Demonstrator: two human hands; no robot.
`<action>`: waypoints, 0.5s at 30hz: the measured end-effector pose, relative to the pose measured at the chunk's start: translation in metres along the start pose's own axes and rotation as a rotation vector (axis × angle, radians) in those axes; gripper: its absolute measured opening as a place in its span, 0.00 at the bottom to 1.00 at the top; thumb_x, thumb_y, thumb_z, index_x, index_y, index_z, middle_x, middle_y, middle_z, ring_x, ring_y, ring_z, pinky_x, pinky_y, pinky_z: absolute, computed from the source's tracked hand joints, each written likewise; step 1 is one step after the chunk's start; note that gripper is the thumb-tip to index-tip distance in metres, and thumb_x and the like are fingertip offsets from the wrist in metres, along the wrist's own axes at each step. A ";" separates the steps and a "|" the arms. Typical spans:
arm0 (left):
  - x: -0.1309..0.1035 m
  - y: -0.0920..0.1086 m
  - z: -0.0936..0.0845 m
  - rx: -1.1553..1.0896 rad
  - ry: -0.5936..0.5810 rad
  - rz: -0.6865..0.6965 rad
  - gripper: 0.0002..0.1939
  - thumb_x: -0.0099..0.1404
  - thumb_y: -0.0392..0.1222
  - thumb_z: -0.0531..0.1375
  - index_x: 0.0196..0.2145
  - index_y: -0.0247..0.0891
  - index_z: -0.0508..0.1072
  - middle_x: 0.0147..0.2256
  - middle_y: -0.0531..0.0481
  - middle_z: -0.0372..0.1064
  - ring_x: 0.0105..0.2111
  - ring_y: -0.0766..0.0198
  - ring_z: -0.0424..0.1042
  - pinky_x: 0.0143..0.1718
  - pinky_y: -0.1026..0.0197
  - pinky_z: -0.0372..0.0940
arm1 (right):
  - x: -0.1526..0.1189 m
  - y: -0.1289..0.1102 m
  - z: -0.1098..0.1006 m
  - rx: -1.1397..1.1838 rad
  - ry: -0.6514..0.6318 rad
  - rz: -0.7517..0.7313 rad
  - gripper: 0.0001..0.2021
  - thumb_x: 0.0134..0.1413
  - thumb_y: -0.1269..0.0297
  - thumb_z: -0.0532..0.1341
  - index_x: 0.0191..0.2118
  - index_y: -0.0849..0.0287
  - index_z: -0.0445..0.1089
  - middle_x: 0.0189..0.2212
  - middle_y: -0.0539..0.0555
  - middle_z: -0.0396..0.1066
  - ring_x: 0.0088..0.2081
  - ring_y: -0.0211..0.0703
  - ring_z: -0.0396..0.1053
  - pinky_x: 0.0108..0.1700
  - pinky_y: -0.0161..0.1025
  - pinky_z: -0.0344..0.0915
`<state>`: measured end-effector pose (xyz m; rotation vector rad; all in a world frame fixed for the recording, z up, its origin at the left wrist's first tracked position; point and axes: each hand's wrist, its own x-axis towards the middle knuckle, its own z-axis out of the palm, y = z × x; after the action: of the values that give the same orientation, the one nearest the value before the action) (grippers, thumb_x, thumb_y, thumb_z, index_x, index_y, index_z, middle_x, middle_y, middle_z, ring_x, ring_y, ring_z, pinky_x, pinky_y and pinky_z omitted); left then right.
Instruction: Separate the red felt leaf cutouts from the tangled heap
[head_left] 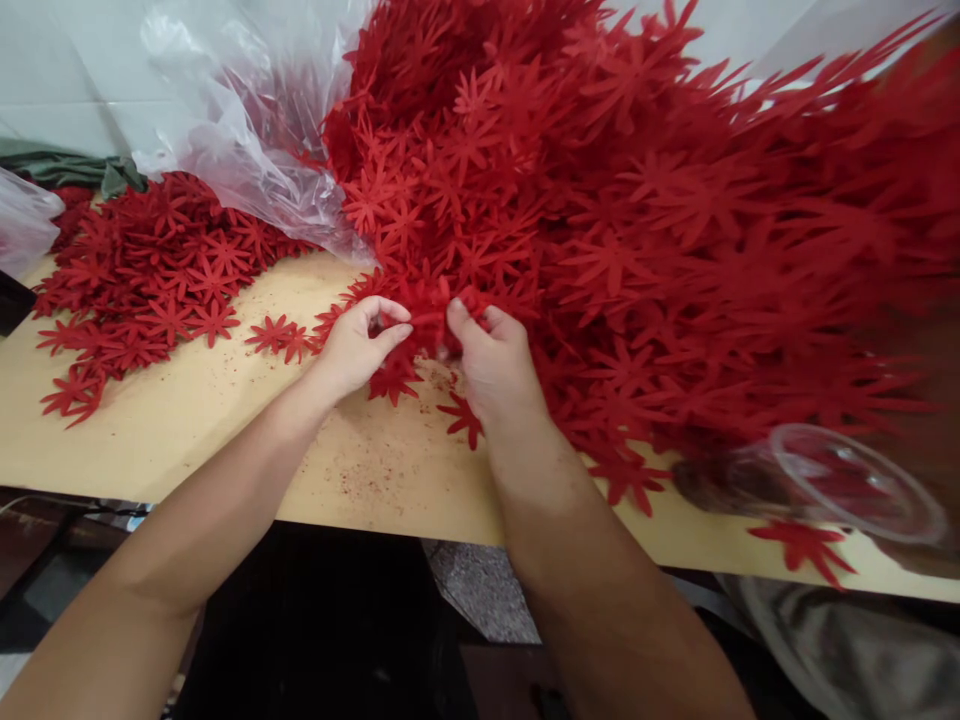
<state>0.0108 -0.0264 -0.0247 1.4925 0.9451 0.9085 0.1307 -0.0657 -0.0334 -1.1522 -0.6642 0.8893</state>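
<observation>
My left hand (367, 340) pinches the edge of a red flower-shaped piece (427, 322) with thumb and forefinger. Close by on the right, my right hand (495, 355) has its thumb and bent fingers closed on the same red material. The piece between them is slightly blurred, so its outline is hard to make out. Behind and to the right rises a large heap of red cut-out flowers (540, 180). A few loose flowers (461, 415) lie on the tabletop just under my hands.
A smaller pile of red flowers (157, 270) lies at the left on the tan tabletop (247, 430). Clear plastic bags (262, 150) stand behind it, beside a dark green cloth (75, 172). A clear plastic container (855, 485) lies tipped near the right front edge.
</observation>
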 end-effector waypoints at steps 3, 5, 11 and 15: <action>0.003 -0.002 -0.004 -0.031 0.045 -0.001 0.08 0.56 0.27 0.57 0.34 0.35 0.69 0.23 0.59 0.58 0.20 0.76 0.55 0.25 0.68 0.54 | 0.002 0.001 -0.003 -0.034 0.059 -0.049 0.16 0.43 0.51 0.62 0.20 0.57 0.62 0.15 0.44 0.61 0.17 0.30 0.58 0.21 0.32 0.61; 0.006 -0.004 -0.006 -0.053 0.065 0.024 0.10 0.55 0.26 0.57 0.36 0.34 0.70 0.25 0.58 0.60 0.22 0.76 0.57 0.28 0.67 0.56 | 0.002 0.003 -0.003 -0.043 0.039 -0.068 0.15 0.44 0.52 0.62 0.20 0.57 0.62 0.15 0.44 0.61 0.19 0.31 0.61 0.23 0.32 0.62; 0.009 -0.010 -0.007 -0.060 0.105 0.130 0.13 0.55 0.26 0.57 0.38 0.35 0.71 0.31 0.54 0.66 0.31 0.73 0.64 0.41 0.65 0.61 | 0.002 0.008 -0.001 0.042 -0.111 -0.048 0.13 0.35 0.57 0.68 0.25 0.56 0.64 0.19 0.42 0.64 0.21 0.29 0.62 0.25 0.31 0.63; 0.003 -0.006 -0.006 0.001 0.113 0.257 0.10 0.57 0.36 0.58 0.38 0.35 0.73 0.41 0.48 0.70 0.41 0.68 0.66 0.49 0.60 0.59 | 0.001 0.006 -0.002 0.019 -0.175 0.008 0.16 0.29 0.59 0.70 0.27 0.56 0.65 0.18 0.41 0.63 0.18 0.27 0.58 0.22 0.30 0.59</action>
<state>0.0057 -0.0203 -0.0301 1.6009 0.8465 1.1880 0.1315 -0.0647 -0.0392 -1.0688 -0.7923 1.0094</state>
